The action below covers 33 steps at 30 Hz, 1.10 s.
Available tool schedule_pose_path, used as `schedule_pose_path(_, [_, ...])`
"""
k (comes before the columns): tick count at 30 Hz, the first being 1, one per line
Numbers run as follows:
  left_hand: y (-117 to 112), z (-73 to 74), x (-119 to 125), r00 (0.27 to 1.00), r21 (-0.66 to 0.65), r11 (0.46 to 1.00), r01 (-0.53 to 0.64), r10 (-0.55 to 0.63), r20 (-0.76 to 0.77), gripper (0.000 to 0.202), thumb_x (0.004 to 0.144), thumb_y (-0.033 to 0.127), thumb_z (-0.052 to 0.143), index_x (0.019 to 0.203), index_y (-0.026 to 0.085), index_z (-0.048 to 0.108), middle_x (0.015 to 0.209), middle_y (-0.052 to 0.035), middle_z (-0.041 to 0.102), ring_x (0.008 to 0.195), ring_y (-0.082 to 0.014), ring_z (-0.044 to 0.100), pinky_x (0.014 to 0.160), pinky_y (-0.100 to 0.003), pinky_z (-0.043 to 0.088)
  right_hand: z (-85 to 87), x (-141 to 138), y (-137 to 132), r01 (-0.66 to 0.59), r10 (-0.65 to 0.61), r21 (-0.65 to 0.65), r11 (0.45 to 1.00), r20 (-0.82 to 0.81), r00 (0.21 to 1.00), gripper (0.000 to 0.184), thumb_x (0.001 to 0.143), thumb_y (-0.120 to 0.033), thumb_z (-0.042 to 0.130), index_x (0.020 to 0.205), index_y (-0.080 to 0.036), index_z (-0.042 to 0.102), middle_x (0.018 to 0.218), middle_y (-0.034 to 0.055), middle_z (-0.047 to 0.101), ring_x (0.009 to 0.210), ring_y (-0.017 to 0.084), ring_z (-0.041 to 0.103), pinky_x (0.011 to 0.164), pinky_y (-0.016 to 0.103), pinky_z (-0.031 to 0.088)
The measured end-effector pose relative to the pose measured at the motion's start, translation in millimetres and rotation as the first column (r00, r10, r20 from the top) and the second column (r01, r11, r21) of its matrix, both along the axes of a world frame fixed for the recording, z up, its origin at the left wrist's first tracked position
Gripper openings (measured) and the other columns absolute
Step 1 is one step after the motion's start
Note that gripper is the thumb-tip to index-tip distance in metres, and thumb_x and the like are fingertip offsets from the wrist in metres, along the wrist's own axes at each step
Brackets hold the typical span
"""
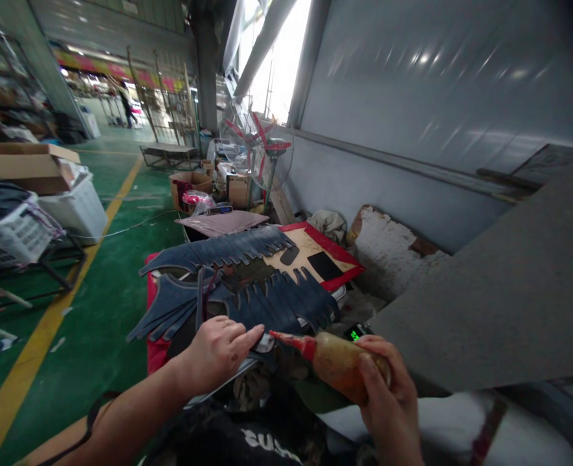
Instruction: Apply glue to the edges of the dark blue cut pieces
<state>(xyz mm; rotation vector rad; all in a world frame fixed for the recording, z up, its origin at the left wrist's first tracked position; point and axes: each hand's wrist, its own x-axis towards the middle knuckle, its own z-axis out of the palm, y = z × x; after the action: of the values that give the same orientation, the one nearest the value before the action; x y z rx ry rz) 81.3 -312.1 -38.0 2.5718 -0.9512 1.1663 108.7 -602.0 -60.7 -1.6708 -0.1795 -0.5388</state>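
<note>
My right hand [388, 382] is wrapped round a squeeze bottle [337, 362] of yellowish-brown liquid, probably glue. The bottle lies tilted, its red nozzle [296, 341] pointing left. Just left of the tip, my left hand [223, 349] is closed, with the index finger stretched over a small pale and dark piece [265, 343]; its thumb is hidden. Whether the nozzle touches that piece I cannot tell. Beyond both hands, rows of overlapping dark blue strips [276, 301] lie on the work table, with a second row [218, 249] farther back.
A red-edged board [310, 252] bears two dark flat pieces. Behind it stand a fan [267, 145] and cardboard boxes [240, 188]. A large grey panel [500, 291] slants in at the right. A white basket [14, 226] stands on the left, and a distant person [125, 107] is at the back.
</note>
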Motion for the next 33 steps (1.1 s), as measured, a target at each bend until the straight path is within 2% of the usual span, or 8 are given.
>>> schedule_pose_path(6, [6.4, -7.3, 0.4, 0.999, 0.107, 0.994, -0.007, 0.01, -0.032, 0.022, 0.094, 0.012, 0.043, 0.11, 0.013, 0.058, 0.064, 0.003, 0.058, 0.05, -0.0098, 0.055, 0.055, -0.027, 0.043, -12.4, -2.1, -3.9, -0.16, 0.156, -0.035, 0.986, -0.093, 0.983, 0.018, 0.08, -0.038, 0.068, 0.08, -0.021, 0.064, 0.09, 0.0044, 0.059, 0.085, 0.017, 0.056, 0.073, 0.026, 0.046])
schedule_pose_path(11, [12.2, -16.1, -0.3, 0.998, 0.144, 0.989, 0.013, -0.003, -0.07, 0.023, 0.097, 0.014, 0.038, 0.113, 0.011, 0.055, 0.064, 0.0018, 0.058, 0.051, -0.0122, 0.054, 0.054, -0.03, 0.04, -14.6, -11.6, 1.1, -0.261, 0.278, 0.131, 0.956, -0.14, 0.95, 0.017, 0.079, -0.038, 0.068, 0.08, -0.022, 0.065, 0.086, 0.0038, 0.058, 0.077, 0.016, 0.057, 0.066, 0.024, 0.048])
schedule_pose_path(14, [13.7, -19.8, -0.6, 0.997, 0.147, 0.989, 0.021, -0.01, -0.07, 0.024, 0.096, 0.012, 0.038, 0.113, 0.012, 0.055, 0.064, 0.0021, 0.057, 0.051, -0.0123, 0.052, 0.055, -0.03, 0.038, -13.0, -8.6, 2.4, -0.195, 0.214, 0.137, 0.971, -0.143, 0.966, 0.021, 0.077, -0.04, 0.07, 0.078, -0.02, 0.064, 0.086, 0.0049, 0.059, 0.076, 0.016, 0.058, 0.064, 0.024, 0.048])
schedule_pose_path(18, [14.4, -21.3, -1.2, 0.997, 0.159, 0.987, 0.036, -0.025, -0.071, 0.026, 0.094, 0.009, 0.038, 0.114, 0.011, 0.054, 0.064, 0.0019, 0.056, 0.051, -0.0126, 0.051, 0.055, -0.03, 0.036, -13.0, -0.5, -0.3, -0.034, 0.025, -0.067, 0.997, -0.122, 0.992, 0.027, 0.076, -0.045, 0.07, 0.078, -0.019, 0.065, 0.087, 0.0055, 0.061, 0.081, 0.018, 0.057, 0.071, 0.027, 0.047])
schedule_pose_path(20, [14.0, -21.2, -1.4, 0.997, 0.157, 0.987, 0.035, -0.025, -0.069, 0.026, 0.094, 0.009, 0.037, 0.114, 0.011, 0.054, 0.063, 0.002, 0.055, 0.05, -0.0126, 0.051, 0.055, -0.03, 0.037, -14.2, 1.4, -0.9, 0.027, -0.037, -0.089, 0.996, -0.113, 0.993, 0.029, 0.076, -0.048, 0.069, 0.08, -0.019, 0.065, 0.086, 0.0049, 0.061, 0.08, 0.018, 0.056, 0.071, 0.027, 0.046])
schedule_pose_path(23, [12.7, -21.1, -1.3, 0.998, 0.157, 0.987, 0.031, -0.021, -0.062, 0.025, 0.095, 0.009, 0.037, 0.113, 0.011, 0.053, 0.063, 0.0022, 0.056, 0.05, -0.0126, 0.051, 0.055, -0.03, 0.037, -16.9, 0.5, 1.9, 0.018, -0.022, -0.024, 1.0, -0.16, 0.987, 0.031, 0.076, -0.049, 0.069, 0.082, -0.019, 0.065, 0.087, 0.0047, 0.062, 0.078, 0.017, 0.056, 0.07, 0.028, 0.046])
schedule_pose_path(29, [15.1, -23.1, -2.3, 0.998, 0.17, 0.985, 0.03, -0.018, -0.068, 0.023, 0.094, 0.01, 0.04, 0.113, 0.011, 0.053, 0.065, 0.0019, 0.057, 0.052, -0.0129, 0.053, 0.055, -0.03, 0.038, -24.5, -9.3, 12.2, -0.119, 0.152, 0.118, 0.986, -0.327, 0.933, 0.029, 0.074, -0.048, 0.072, 0.081, -0.02, 0.064, 0.085, 0.0023, 0.06, 0.076, 0.015, 0.055, 0.067, 0.024, 0.045])
schedule_pose_path(33, [19.6, -25.8, -4.2, 0.997, 0.193, 0.981, 0.022, -0.007, -0.08, 0.025, 0.092, 0.009, 0.041, 0.115, 0.011, 0.052, 0.066, 0.0015, 0.058, 0.053, -0.0127, 0.054, 0.056, -0.03, 0.039, -28.5, -10.9, 14.1, -0.171, 0.244, 0.245, 0.954, -0.311, 0.919, 0.033, 0.069, -0.049, 0.074, 0.077, -0.019, 0.064, 0.081, 0.0035, 0.06, 0.072, 0.016, 0.056, 0.062, 0.025, 0.047])
